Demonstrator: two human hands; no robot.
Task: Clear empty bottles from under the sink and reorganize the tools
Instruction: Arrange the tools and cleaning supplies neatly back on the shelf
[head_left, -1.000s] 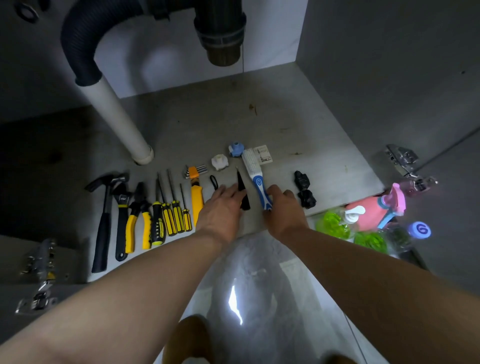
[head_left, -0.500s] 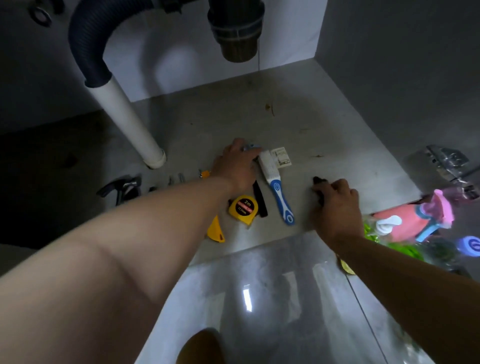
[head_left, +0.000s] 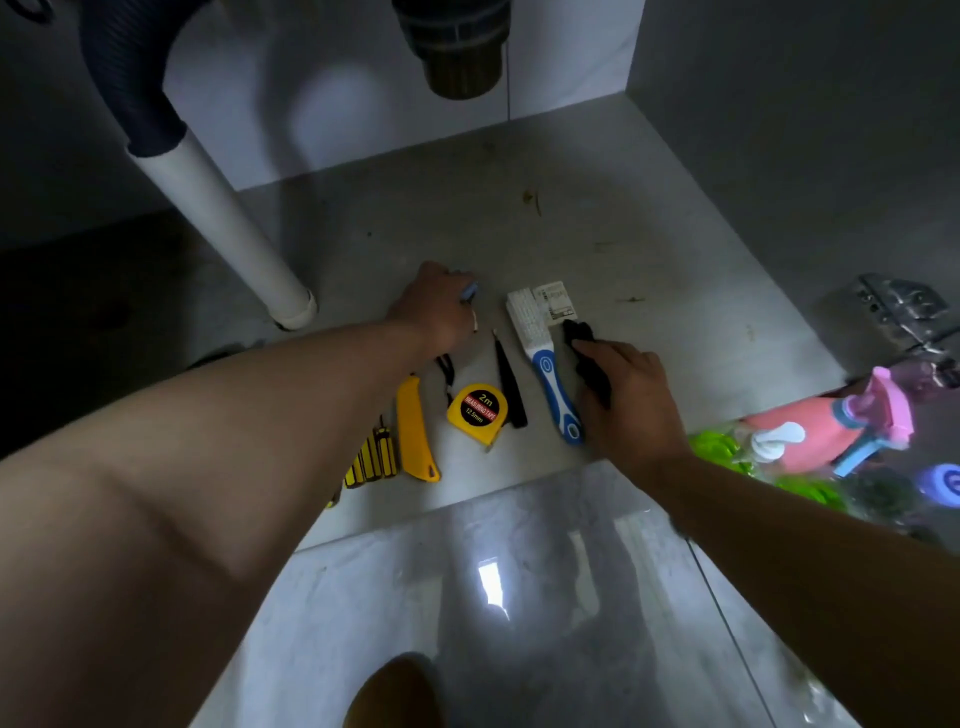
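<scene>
Under the sink, a person's left hand (head_left: 436, 306) and right hand (head_left: 628, 395) are bare. The left forearm (head_left: 234, 441) and right forearm (head_left: 805, 561) are also bare as far as they show. A soft crease marks the left elbow. A dim rounded shape (head_left: 395, 691) at the bottom edge, knee or shoe, is too dark to tell.
</scene>
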